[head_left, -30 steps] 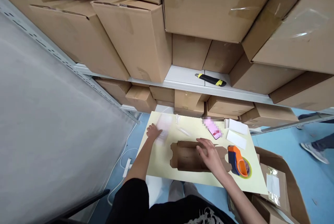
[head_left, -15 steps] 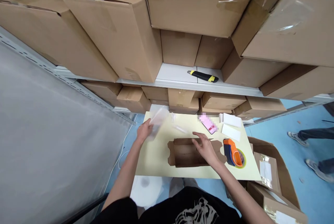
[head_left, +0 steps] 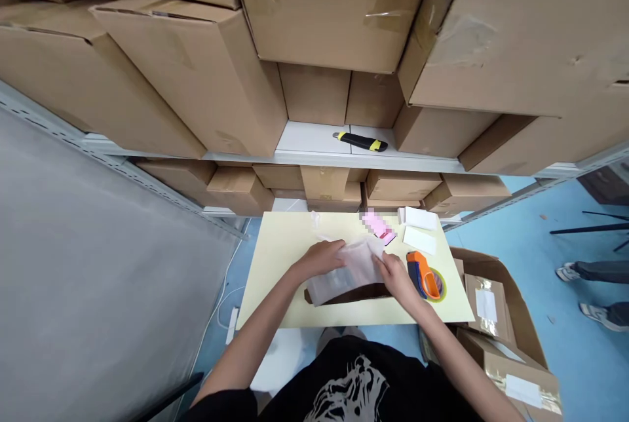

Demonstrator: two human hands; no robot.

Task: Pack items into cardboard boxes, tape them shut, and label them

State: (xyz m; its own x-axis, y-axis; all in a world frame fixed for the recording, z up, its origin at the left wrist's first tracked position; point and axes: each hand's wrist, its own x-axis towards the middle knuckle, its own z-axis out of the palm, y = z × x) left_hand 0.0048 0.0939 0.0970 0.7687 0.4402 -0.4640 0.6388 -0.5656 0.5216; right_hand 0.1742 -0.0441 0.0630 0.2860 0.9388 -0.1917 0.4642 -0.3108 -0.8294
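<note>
A translucent white plastic bag point(head_left: 341, 278) is stretched between my two hands, above the open cardboard box point(head_left: 366, 293) on the table. My left hand point(head_left: 320, 258) grips its upper left edge. At the upper right corner, my right hand point(head_left: 394, 272) pinches the plastic. Most of the box is hidden beneath the bag; only its dark inside and near edge show. What the bag contains, if anything, I cannot make out. Just right of my right hand lies an orange and blue tape dispenser point(head_left: 423, 276) with a roll of tape.
On the pale yellow table point(head_left: 275, 245) are a pink phone point(head_left: 377, 224) and white paper slips point(head_left: 419, 240). A utility knife point(head_left: 361, 141) lies on the shelf point(head_left: 309, 137) among cardboard boxes. A large carton point(head_left: 515, 297) of parcels stands at right; another person's legs point(head_left: 599, 271) show beyond.
My left hand has brought the plastic bag from the table's left side over the box. My right hand has left the box and now grips the bag. The view has shifted slightly.
</note>
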